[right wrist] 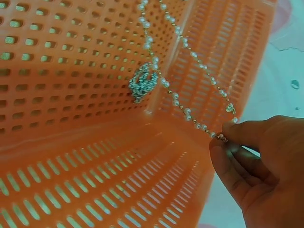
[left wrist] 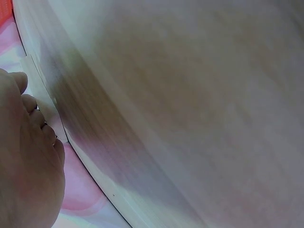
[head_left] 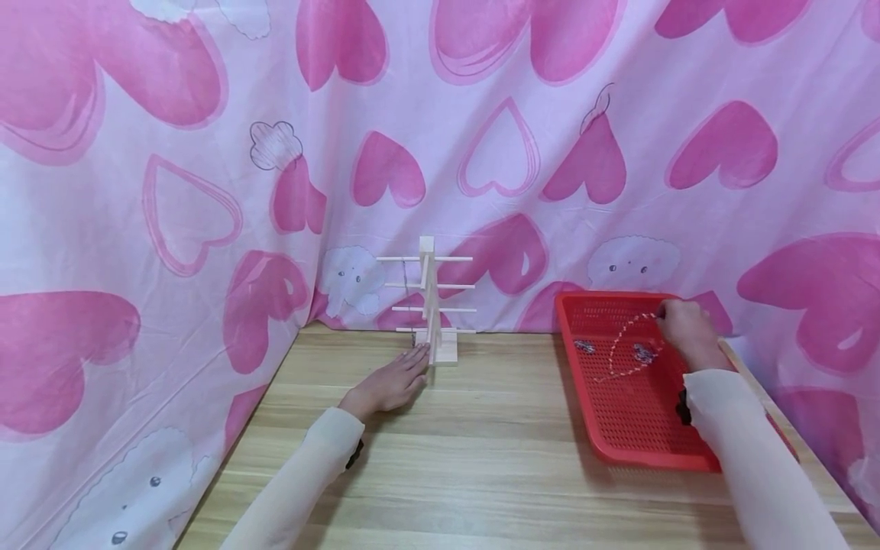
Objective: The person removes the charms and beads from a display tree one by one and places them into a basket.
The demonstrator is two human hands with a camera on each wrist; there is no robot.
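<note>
My right hand (head_left: 690, 333) is over the far right part of the red basket (head_left: 591, 428), pinching a beaded pearl necklace (right wrist: 187, 114) between thumb and fingertips. The necklace hangs in a loop, with its lower part down in the basket. My left hand (head_left: 393, 380) lies with straight fingers at the base of a wooden peg stand (head_left: 431, 305); the left wrist view does not show clearly what it touches. A thin dark chain (head_left: 406, 294) hangs from the stand's top left peg.
Two small heaped chains lie in the basket: a silvery chain (head_left: 644, 353) near its middle and another chain (head_left: 583, 347) by its left wall. Pink heart-patterned cloth (head_left: 385, 168) hangs behind and beside the wooden table (head_left: 481, 443).
</note>
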